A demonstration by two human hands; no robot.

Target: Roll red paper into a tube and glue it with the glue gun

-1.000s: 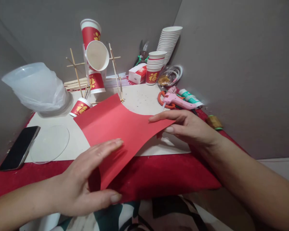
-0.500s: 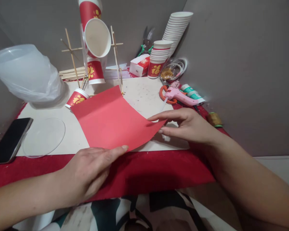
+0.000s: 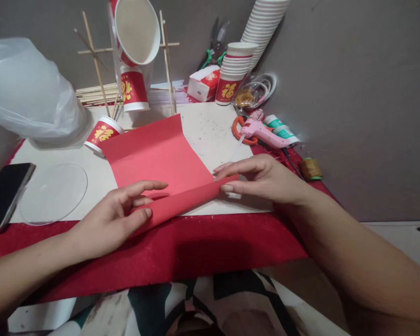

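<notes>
Mid-frame, my left hand (image 3: 107,224) and right hand (image 3: 268,179) grip the red paper (image 3: 157,158) along its curled near edge; uneven pressure could crease it.

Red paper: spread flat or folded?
Partly turned up: the near edge of the red paper curls up at the left hand and right hand; the rest is spread open. Creased or not, cannot tell.

Shows plain red on the paper (image 3: 157,158), gold-on-red characters on the cups (image 3: 227,90), and pink on the glue gun (image 3: 265,134).
</notes>
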